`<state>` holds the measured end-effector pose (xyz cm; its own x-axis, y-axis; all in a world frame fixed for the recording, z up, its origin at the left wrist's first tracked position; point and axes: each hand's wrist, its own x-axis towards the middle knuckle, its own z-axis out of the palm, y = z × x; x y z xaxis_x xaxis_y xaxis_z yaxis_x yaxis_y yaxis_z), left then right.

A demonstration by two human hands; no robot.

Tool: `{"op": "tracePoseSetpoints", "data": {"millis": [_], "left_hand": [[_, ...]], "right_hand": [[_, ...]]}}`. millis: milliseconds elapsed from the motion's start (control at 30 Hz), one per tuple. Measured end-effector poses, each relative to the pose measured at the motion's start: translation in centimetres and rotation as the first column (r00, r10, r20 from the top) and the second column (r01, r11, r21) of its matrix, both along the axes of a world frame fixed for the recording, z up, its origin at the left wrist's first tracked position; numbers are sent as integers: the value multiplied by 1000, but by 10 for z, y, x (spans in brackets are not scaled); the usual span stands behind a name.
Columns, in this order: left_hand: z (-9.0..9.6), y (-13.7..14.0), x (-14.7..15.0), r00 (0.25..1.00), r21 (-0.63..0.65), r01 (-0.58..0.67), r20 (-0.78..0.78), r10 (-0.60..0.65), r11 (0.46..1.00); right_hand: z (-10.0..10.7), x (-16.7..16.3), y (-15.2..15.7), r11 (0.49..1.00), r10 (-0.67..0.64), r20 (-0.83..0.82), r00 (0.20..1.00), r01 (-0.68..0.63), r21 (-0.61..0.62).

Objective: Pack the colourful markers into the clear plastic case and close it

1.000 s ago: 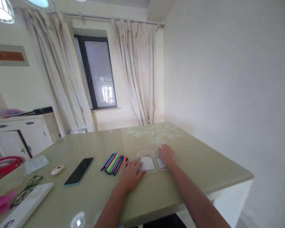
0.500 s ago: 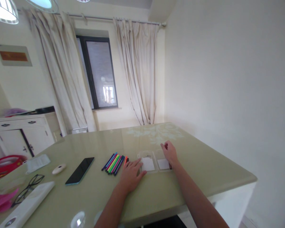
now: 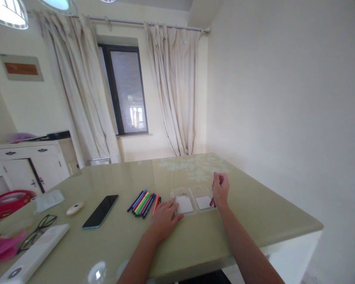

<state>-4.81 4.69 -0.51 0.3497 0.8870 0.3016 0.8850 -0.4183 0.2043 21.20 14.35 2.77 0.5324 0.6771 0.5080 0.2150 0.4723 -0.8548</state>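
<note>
My left hand [image 3: 165,215] lies on the table with its fingers spread, its fingertips at the left edge of an opened clear plastic case [image 3: 192,211]. White paper [image 3: 185,204] shows inside one half of the case, and a second white piece [image 3: 203,202] in the other. Just right of the case, my right hand [image 3: 221,187] is raised and closed. Thin dark-red and black ends of what look like markers [image 3: 213,202] stick out below its fist; the rest is hidden. Left of my left hand lies a row of colourful markers [image 3: 141,203], with an orange marker [image 3: 156,203] beside it.
Further left on the table are a phone [image 3: 100,212], a small white oval object [image 3: 75,208], glasses [image 3: 37,232], a long white object [image 3: 32,256] and pink material [image 3: 2,246]. The table's right edge [image 3: 272,194] runs along near the wall.
My right hand has moved right, off the case's right half, uncovering more of the white piece there. My left hand has stayed nearly still. The view has shifted slightly.
</note>
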Motion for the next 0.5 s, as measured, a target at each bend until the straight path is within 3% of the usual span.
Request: {"op": "tracePoseSetpoints", "data": {"millis": [100,267,400,500], "left_hand": [[1,-2,0,1000,-9,13,0,-13,1000],[4,-5,2,998,2,69,10,-69,998],[7,-6,6,998,104,18,56,-24,994],[8,-6,9,999,195,-16,54,5,981]], "right_hand": [[4,-6,-10,997,24,107,994,-33,77],[7,-41,-32,950,245,267,932,-286,123],[12,-93,-43,869,473,84,877,-480,119],[20,-132,-44,784,620,-152,770,-601,154]]}}
